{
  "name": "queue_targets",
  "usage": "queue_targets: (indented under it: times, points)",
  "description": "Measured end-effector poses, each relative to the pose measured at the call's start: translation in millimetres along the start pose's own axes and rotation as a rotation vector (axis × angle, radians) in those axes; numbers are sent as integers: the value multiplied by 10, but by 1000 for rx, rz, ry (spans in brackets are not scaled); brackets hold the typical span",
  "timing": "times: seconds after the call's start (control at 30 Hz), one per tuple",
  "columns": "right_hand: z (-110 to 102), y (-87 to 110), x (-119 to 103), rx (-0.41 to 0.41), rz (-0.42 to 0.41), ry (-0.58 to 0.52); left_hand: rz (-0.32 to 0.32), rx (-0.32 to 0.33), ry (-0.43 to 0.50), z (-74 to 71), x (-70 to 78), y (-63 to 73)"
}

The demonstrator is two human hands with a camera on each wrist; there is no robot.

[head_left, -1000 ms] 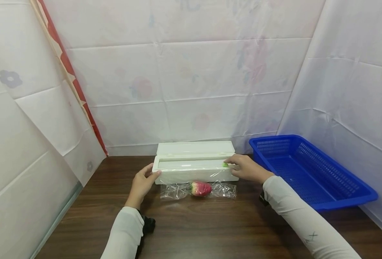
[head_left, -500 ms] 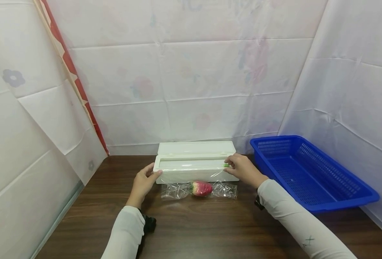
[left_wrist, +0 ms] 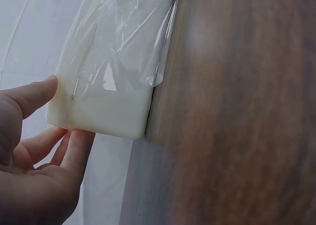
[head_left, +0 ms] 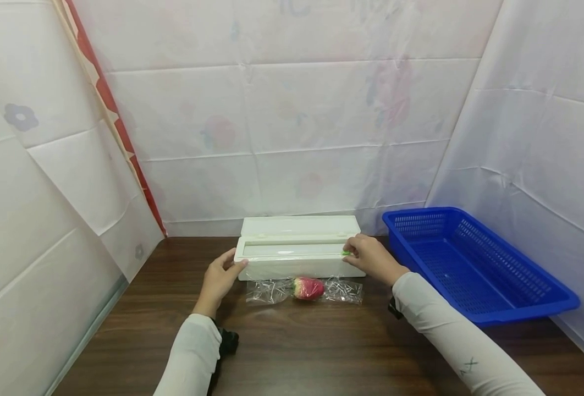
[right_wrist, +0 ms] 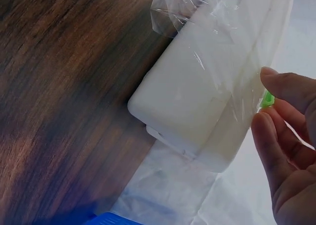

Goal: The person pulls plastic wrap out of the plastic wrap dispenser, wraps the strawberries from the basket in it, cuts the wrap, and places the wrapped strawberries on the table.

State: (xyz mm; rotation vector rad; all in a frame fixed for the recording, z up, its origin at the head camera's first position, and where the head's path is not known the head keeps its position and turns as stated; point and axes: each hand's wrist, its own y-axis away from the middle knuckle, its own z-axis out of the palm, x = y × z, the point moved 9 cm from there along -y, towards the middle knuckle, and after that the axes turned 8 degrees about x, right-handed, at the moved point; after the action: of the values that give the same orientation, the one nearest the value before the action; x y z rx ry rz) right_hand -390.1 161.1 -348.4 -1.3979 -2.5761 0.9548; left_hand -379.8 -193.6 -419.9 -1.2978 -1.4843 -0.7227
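A long white cling film dispenser (head_left: 292, 269) stands on the table in the head view, its lid (head_left: 300, 225) raised at the back. Clear film (left_wrist: 118, 42) hangs over its front. My left hand (head_left: 219, 279) holds the dispenser's left end, thumb at the front top edge and fingers at the end face. At the other end, my right hand (head_left: 371, 257) pinches a small green slider (right_wrist: 267, 99) on the top edge, partly hidden by the fingers. Before the dispenser lies a red and yellow strawberry-like fruit (head_left: 308, 288), with clear film spread to both sides of it.
A blue plastic basket (head_left: 529, 308) stands on the right of the brown wooden table (head_left: 312, 352). White patterned sheets (head_left: 292, 110) rise behind and on both sides. The dispenser's raised lid is close to the back sheet.
My right wrist and forearm have shifted slightly left, while the fingers stay at the green slider. The left hand, dispenser and fruit stay in place; the head view has moved very slightly.
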Motion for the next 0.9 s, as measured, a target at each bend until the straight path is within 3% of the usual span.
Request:
queue_targets:
  times: [0.37, 0.9]
  points:
    - [-23, 2, -39, 38, -91, -10, 8, 1, 0, -4, 32, -7]
    - [4, 9, -128, -17, -182, 15, 0, -2, 0, -2, 14, 0]
